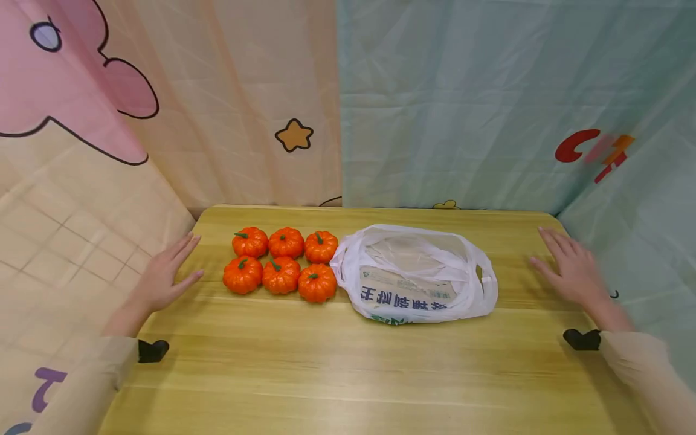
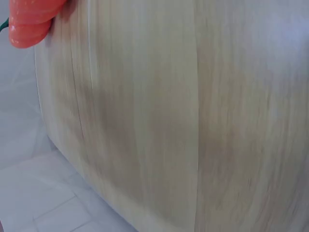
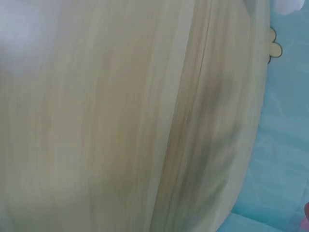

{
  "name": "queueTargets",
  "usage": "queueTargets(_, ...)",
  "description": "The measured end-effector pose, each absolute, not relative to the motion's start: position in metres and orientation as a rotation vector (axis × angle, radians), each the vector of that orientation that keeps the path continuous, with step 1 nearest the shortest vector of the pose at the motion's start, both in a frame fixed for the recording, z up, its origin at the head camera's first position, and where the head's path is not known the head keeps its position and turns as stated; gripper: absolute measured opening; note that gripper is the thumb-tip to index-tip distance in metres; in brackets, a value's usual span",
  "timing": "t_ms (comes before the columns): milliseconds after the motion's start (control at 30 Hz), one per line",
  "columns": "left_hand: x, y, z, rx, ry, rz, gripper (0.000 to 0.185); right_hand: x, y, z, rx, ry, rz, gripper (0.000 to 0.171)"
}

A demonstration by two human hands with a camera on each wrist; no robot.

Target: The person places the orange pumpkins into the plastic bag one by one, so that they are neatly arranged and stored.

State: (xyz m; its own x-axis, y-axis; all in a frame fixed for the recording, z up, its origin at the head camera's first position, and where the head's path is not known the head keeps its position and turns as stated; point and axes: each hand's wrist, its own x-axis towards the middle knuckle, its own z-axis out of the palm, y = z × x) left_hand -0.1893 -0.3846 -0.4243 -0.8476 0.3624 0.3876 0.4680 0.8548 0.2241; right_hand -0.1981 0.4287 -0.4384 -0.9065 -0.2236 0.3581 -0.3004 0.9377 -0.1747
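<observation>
My left hand [image 1: 162,279] is at the table's left edge, fingers straight and thumb spread, holding nothing. Nearest to it are several small orange pumpkins [image 1: 243,275] with green stems, set in two rows. One orange pumpkin [image 2: 31,21] shows at the top left corner of the left wrist view. Against the rightmost pumpkins lies a white plastic bag [image 1: 473,302], its mouth spread and dark printing on its front. On the far right my right hand [image 1: 576,272], fingers extended and empty, is at the table's right edge, apart from the bag.
The wooden table [image 1: 326,374] has rounded back corners. Printed curtains [image 1: 462,109] hang behind it and along both sides, close to the hands. A black wrist mount [image 1: 153,351] sits at the left cuff, another black mount [image 1: 582,339] at the right.
</observation>
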Motion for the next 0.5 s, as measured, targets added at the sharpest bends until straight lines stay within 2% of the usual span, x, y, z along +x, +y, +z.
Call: queueTargets(500, -0.187, -0.363, -0.436, -0.513, -2.584, -0.689, 0.066, -0.195, 0.387, -0.44, 0.371, -2.59, 0.894, 0.061)
